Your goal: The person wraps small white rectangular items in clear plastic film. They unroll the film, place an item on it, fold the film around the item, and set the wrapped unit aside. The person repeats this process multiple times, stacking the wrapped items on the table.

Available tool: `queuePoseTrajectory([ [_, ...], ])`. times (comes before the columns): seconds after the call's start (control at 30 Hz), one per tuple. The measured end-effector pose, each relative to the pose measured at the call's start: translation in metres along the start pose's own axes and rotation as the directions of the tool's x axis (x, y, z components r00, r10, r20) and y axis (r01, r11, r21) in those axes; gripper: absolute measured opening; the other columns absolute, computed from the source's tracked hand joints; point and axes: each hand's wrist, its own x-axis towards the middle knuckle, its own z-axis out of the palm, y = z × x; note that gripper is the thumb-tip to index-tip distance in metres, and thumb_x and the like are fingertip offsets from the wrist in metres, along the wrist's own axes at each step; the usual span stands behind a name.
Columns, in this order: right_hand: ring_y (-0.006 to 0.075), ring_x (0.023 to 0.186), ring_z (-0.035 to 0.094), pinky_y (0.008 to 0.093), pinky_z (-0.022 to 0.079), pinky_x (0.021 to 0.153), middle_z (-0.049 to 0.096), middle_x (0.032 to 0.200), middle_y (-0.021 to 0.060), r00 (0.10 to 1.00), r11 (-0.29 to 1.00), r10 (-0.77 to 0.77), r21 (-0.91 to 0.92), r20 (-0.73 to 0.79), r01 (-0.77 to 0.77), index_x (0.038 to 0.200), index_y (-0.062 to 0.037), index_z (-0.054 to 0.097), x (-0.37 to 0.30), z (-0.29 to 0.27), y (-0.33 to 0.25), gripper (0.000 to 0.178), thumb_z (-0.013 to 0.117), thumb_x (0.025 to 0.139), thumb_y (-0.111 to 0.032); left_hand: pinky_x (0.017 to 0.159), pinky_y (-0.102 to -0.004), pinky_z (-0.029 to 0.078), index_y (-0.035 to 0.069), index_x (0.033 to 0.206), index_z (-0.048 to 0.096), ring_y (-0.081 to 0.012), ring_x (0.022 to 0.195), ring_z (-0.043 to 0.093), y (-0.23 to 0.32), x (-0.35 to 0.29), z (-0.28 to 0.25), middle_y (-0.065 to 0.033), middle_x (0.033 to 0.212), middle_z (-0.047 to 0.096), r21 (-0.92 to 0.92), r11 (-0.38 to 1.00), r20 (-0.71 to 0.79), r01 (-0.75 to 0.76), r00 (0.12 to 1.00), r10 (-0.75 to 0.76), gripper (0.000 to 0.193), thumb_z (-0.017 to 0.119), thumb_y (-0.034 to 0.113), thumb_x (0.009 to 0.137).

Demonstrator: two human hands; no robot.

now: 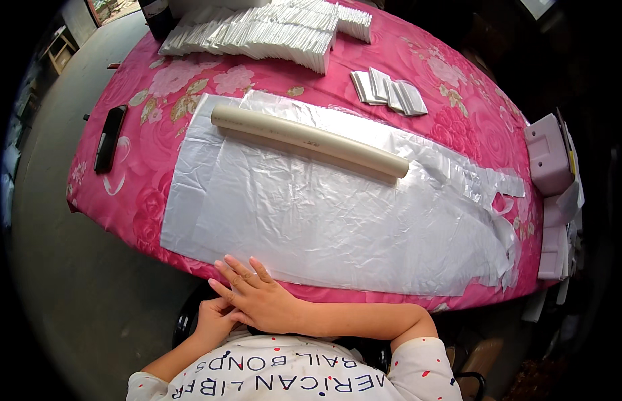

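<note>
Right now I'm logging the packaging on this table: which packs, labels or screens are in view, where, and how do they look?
Folded white packs: long fanned rows, table's far edge.
Small white packs: short overlapping row, far right of centre.
Clear plastic bags: flat stack mid-table, under a cream tube bearing a small dark print mark.
Black handheld device: left table edge; no lit screen visible.

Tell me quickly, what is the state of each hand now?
Left hand: holds nothing, mostly hidden under the right hand.
Right hand: open, fingers flat, resting on the left hand near the edge of the plastic sheet.
</note>
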Motion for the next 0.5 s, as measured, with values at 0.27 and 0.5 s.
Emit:
queuePoseTrajectory([
  [0.27, 0.0305, 0.129, 0.032, 0.0484, 0.026, 0.105, 0.050, 0.126, 0.0113, 0.997, 0.996, -0.067, 0.057, 0.043, 0.065, 0.071, -0.0053, 0.059, -0.009, -0.104, 0.067, 0.009, 0.064, 0.075, -0.011, 0.064, -0.0304, 0.051, 0.004, 0.090, 0.066, -0.0254, 0.072, 0.065, 0.079, 0.028, 0.013, -0.0120, 0.082, 0.067, 0.585, 0.562, 0.265, -0.584, 0.793, 0.548, 0.025, 0.072, 0.007, 0.066],
  [0.5, 0.0141, 0.081, 0.058, 0.0277, 0.044, 0.073, 0.064, 0.083, 0.0064, 0.534, 0.822, 0.569, 0.414, -0.626, -0.390, 0.088, -0.0002, 0.065, -0.018, -0.232, 0.234, 0.018, 0.066, 0.082, -0.017, 0.073, -0.0347, 0.050, 0.002, 0.098, 0.063, -0.0291, 0.087, 0.062, 0.093, 0.060, 0.011, -0.0138, 0.099, 0.063, 0.673, 0.380, 0.282, -0.634, 0.696, 0.661, 0.033, 0.069, 0.006, 0.066],
])
